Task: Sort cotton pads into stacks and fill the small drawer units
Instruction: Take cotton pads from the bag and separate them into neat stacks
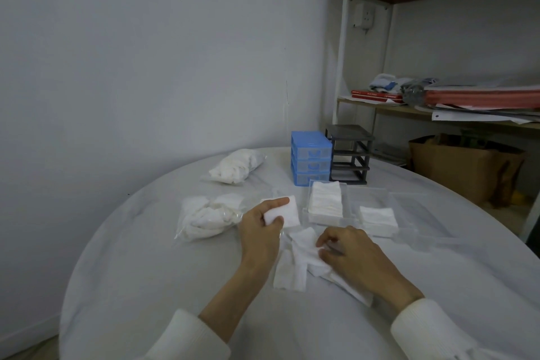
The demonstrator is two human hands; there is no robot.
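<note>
My left hand grips a small stack of white square cotton pads between thumb and fingers, just above the table. My right hand lies on a loose heap of cotton pads in front of me, its fingertips pinching one of them. Behind the hands a clear drawer holds a tall stack of pads. A second clear drawer to its right holds a shorter stack. A blue drawer unit and an empty dark grey drawer frame stand at the back.
Two plastic bags of cotton pads lie on the white round table, one at the left, one farther back. A third clear drawer lies at the right. A shelf with papers and a brown bag stand beyond the table.
</note>
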